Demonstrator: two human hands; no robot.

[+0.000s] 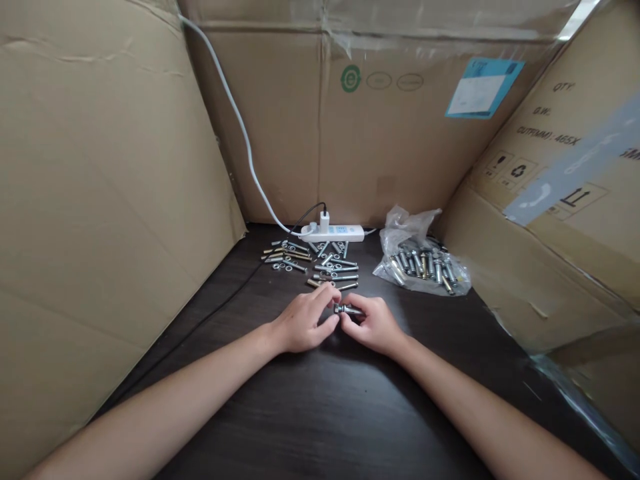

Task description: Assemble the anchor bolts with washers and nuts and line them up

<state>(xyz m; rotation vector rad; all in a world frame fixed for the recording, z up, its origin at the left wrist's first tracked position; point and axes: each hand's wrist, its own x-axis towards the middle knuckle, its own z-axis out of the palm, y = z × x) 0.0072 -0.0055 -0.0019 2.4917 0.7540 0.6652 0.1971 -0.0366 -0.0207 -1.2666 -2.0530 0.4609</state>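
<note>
An expansion bolt point(353, 310) with a nut at its left end lies nearly level just above the dark table. My right hand point(374, 323) is closed around its shank, thumb and forefinger pinching near the nut. Beside the nut, my left hand point(306, 320) curves with thumb and fingers apart, the fingertips close to the bolt's end. Whether they touch it is hard to see. Just beyond my hands lie loose bolts point(336, 269), in silver and brass tones, with several washers point(289, 268) and small nuts among them.
A clear plastic bag point(387, 267) with many assembled bolts point(425, 260) stands at the back right. A white power strip point(345, 233) with a plugged-in charger point(325, 222) lies at the back. A black cable point(220, 307) crosses the left side. Cardboard walls point(280, 120) enclose the table.
</note>
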